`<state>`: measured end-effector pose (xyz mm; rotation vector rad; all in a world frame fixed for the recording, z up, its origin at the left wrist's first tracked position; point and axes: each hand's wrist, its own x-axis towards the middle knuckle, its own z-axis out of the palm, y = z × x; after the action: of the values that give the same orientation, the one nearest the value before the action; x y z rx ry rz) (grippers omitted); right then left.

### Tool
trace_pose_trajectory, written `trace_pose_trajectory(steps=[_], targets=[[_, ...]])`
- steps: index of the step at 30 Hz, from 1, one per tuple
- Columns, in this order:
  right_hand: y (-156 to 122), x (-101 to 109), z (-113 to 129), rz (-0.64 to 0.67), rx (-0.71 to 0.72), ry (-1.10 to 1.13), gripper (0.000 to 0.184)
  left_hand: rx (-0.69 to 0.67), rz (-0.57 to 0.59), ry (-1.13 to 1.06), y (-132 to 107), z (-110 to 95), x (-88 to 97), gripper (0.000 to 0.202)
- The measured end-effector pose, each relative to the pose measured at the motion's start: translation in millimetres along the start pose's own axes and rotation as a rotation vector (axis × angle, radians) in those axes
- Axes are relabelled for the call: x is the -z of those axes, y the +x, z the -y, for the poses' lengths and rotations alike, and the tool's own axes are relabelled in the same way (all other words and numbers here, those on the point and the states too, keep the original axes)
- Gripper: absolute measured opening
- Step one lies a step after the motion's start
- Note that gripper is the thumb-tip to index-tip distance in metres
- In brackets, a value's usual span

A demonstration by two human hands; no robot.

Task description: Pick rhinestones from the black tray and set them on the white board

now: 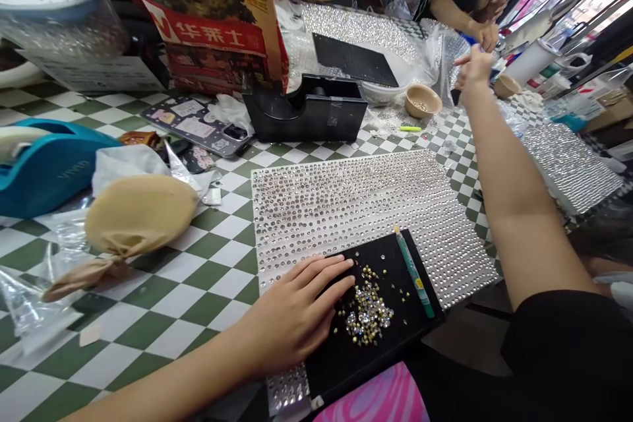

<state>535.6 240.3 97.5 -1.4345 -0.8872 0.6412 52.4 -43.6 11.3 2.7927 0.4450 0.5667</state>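
On a green-and-white checkered table (148, 316), from the left, a teal tape dispenser (49, 171) sits beside a tan nylon-wrapped bundle (138, 217) lying on clear plastic (64, 231). Further right, the left hand (297, 316) rests flat and open, its fingers slightly spread and holding nothing, on a black tray (346, 356). Just beyond the fingertips lies a loose pile of gold and clear rhinestones (368, 313), with a teal pen (414, 273) beside it on the tray. The tray overlaps a large rhinestone sheet (346, 211). Past the sheet stand a black tape dispenser (306, 109) and a tan bowl (422, 101). At far right, the right hand (473, 69) is raised, its fingers close together; whether they hold anything cannot be told. A co-worker's hand (487, 36) is just beyond it
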Motion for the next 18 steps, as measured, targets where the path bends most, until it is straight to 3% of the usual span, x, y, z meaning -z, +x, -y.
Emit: trace_pose_trajectory(steps=[2,5,8,10,18], targets=[[3.7,21.1,14.5,-0.223,-0.108,0.096,0.04,-0.003,0.003,-0.004,0.2,0.2,-0.3,0.038],[-0.7,53.2,28.1,-0.38,-0.238,0.259,0.045,-0.002,-0.001,-0.015,-0.1,0.1,-0.5,0.038],[-9.4,72.4,31.0,-0.355,-0.246,0.429,0.078,0.006,-0.003,-0.038,-0.3,-0.1,0.0,0.037],[-13.3,75.7,31.2,-0.324,-0.224,0.527,0.088,0.017,0.007,-0.068,-0.1,-0.4,0.8,0.036],[-13.6,64.7,40.0,-0.316,-0.241,1.015,0.061,0.112,0.065,-0.292,7.0,0.2,12.7,0.032]])
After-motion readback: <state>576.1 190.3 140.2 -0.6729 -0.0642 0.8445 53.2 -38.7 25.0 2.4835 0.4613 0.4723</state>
